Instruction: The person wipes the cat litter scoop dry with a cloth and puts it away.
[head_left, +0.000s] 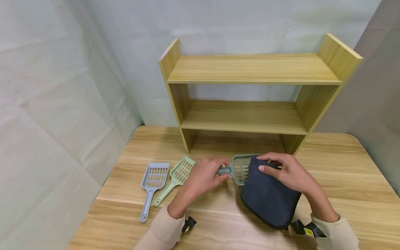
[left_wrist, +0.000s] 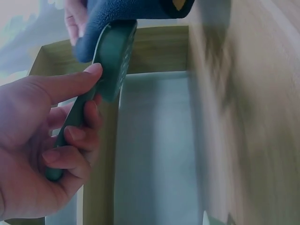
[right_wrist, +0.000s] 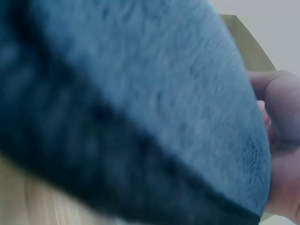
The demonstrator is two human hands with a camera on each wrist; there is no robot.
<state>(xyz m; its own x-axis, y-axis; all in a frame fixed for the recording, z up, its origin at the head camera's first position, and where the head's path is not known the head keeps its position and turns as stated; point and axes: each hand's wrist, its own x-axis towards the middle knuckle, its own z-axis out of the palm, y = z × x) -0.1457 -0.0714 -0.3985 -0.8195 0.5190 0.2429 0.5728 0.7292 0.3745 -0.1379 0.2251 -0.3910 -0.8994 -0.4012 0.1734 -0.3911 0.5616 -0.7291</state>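
In the head view my left hand (head_left: 203,175) grips the handle of a dark green slotted litter scoop (head_left: 230,170), its head pointing right. The left wrist view shows the fingers curled round that handle, with the thumb along the scoop's neck (left_wrist: 89,89). My right hand (head_left: 289,173) pinches the top of a dark blue cloth (head_left: 270,198) with black edging, which hangs down and covers the scoop head's right end. Up close, the cloth (right_wrist: 178,93) has a soft, fuzzy surface and fills most of the right wrist view.
A blue-grey litter scoop (head_left: 154,177) and a light green one (head_left: 179,173) lie on the wooden table (head_left: 118,208) to the left. At the back stands a wooden shelf unit (head_left: 243,116) with two boards. Pale fabric walls (head_left: 62,104) enclose the table.
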